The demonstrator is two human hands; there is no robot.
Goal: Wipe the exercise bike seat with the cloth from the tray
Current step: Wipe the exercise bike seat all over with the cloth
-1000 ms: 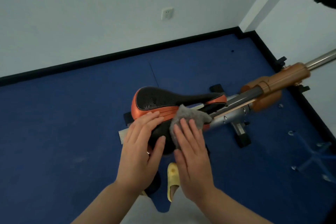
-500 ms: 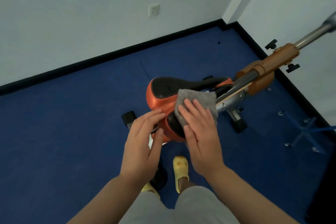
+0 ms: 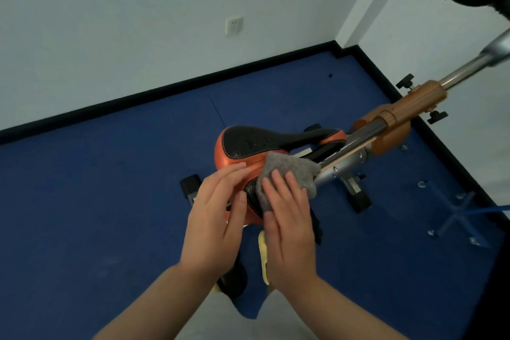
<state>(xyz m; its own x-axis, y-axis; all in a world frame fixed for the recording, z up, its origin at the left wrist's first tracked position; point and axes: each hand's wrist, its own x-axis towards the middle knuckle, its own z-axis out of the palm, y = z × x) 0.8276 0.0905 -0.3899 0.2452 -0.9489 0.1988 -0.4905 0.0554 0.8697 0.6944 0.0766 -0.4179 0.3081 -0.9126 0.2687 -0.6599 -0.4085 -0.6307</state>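
The orange and black exercise bike seat point(image 3: 249, 145) sits mid-frame, its narrow nose pointing right toward the frame tube. A grey cloth point(image 3: 289, 174) lies on the seat's near side. My right hand point(image 3: 289, 226) presses flat on the cloth, fingers spread over its lower half. My left hand point(image 3: 215, 218) rests with flat fingers on the seat's orange near-left edge, beside the cloth. The seat's lower near side is hidden behind both hands. No tray is in view.
The bike's grey and orange frame tube point(image 3: 386, 121) runs up to the right into a chrome post. Black feet point(image 3: 358, 199) of the bike stand on the blue floor. A blue stand point(image 3: 458, 215) is at the right. A yellow slipper point(image 3: 263, 254) shows below my hands.
My right hand has slid the cloth back and forth along the seat's near side, ending a little nearer the rear. The left hand stayed on the seat's edge. The camera view shifted.
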